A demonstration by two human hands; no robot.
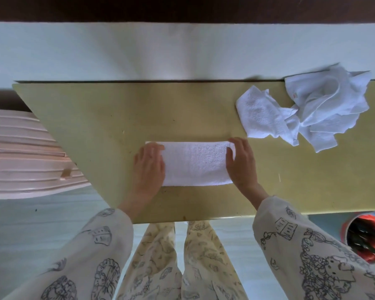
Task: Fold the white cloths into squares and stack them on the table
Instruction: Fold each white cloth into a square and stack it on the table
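A white cloth [195, 164], folded into a long rectangle, lies flat on the yellow-green table [117, 109] near its front edge. My left hand [148, 164] lies flat on the cloth's left end, fingers straight. At the cloth's right end my right hand [241, 162] rests, its thumb hooked over the edge and fingers alongside it. A heap of crumpled white cloths [307, 109] sits at the table's back right, apart from both hands.
A pink ribbed suitcase [26, 156] stands against the table's left side. A round bin [368, 237] with red contents sits on the floor at the lower right. A pale wall rises behind the table's back edge.
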